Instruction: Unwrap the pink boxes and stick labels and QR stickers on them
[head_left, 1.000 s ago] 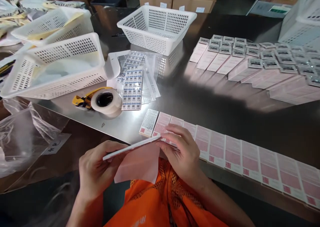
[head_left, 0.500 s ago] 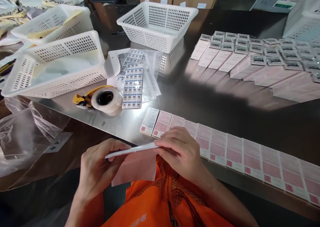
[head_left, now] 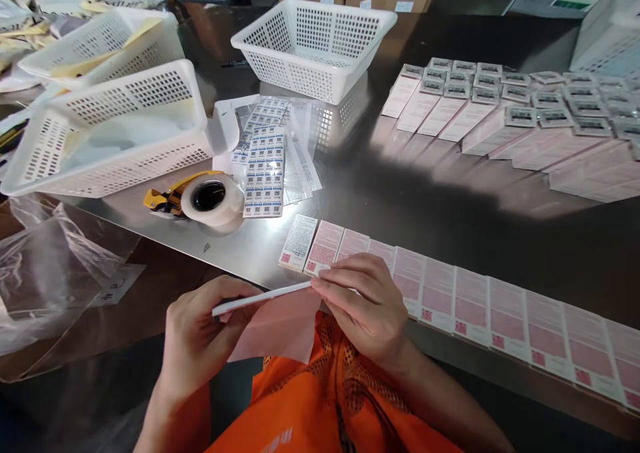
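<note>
A steel table (head_left: 400, 193) is covered with white baskets (head_left: 313, 46) and a near-edge row of pink boxes (head_left: 500, 313). A flat pink box (head_left: 273, 316) is gripped edge-on over the table's near edge by the left hand (head_left: 197, 340) and right hand (head_left: 367, 303), fingers closed on its ends.

I can read no text: print on the pink boxes (head_left: 467, 306) and label sheets (head_left: 264, 173) is too small.
</note>
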A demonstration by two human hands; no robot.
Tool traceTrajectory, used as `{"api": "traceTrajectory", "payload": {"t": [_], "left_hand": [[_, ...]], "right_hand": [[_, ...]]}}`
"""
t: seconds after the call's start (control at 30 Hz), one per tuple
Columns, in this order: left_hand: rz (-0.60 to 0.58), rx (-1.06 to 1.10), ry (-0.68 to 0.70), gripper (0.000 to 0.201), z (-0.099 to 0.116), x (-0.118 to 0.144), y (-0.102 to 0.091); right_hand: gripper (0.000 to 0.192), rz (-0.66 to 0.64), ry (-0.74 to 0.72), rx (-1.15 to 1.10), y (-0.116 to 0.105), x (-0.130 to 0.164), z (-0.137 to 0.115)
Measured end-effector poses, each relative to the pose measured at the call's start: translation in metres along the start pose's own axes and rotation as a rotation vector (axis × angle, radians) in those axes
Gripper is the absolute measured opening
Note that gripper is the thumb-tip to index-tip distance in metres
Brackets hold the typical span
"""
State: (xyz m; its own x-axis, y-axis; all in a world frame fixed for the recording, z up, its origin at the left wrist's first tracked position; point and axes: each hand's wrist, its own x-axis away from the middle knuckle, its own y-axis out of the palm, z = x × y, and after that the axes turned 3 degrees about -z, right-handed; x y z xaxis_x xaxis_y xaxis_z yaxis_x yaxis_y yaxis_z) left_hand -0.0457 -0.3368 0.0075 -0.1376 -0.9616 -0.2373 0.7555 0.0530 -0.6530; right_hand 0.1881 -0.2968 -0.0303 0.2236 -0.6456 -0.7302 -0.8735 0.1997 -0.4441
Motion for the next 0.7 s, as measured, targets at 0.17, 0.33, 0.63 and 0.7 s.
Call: {"api": "traceTrajectory", "payload": {"t": [0.17, 0.33, 0.63, 0.7], "left_hand": [[0.023, 0.014, -0.077, 0.008, 0.0015, -0.0038, 0.0011], [0.014, 0.003, -0.156, 0.004, 0.0038, -0.0047, 0.0015], [-0.009, 0.002, -0.210, 0.004, 0.0058, -0.0071, 0.0029], [-0.017, 0.015, -0.237, 0.004, 0.0059, -0.0072, 0.0031]], "right_hand": [[0.023, -0.029, -0.092, 0.118, -0.0061, 0.0023, 0.0004], [0.022, -0.023, -0.097, 0.120, -0.0069, 0.0041, 0.0021], [0.024, -0.017, 0.022, -0.003, -0.0014, 0.0014, 0.0036], [0.028, 0.001, 0.028, 0.009, -0.0001, 0.0010, 0.0050]]}}
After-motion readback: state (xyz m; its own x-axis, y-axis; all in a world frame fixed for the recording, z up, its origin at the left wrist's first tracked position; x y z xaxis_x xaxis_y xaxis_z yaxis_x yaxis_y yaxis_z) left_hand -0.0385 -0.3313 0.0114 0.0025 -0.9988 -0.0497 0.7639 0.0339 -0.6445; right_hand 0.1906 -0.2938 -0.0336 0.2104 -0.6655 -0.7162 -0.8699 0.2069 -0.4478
